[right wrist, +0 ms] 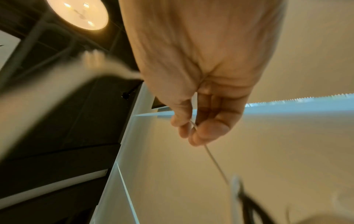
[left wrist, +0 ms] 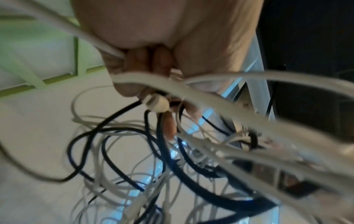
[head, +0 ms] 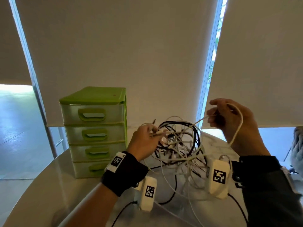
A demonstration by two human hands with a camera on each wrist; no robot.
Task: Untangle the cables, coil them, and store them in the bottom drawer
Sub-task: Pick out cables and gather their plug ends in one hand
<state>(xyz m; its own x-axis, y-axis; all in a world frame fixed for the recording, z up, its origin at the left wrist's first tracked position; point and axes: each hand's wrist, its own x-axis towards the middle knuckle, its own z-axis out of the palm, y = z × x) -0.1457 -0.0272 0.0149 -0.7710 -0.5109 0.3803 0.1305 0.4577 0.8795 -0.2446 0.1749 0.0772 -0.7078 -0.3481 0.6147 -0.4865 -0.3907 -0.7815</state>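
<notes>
Gripping a bunch of plugs and strands, the left hand (head: 145, 138) lifts the left side of the cable tangle (head: 178, 145) above the table (head: 49, 185). Up and to the right, the right hand (head: 229, 118) pinches one white cable (head: 238, 126) running back into the tangle. At left stands the green drawer unit (head: 95, 130), its bottom drawer (head: 90, 168) closed.

Left hand (left wrist: 153, 45) grips tangled white and black cables (left wrist: 153, 151)
</notes>
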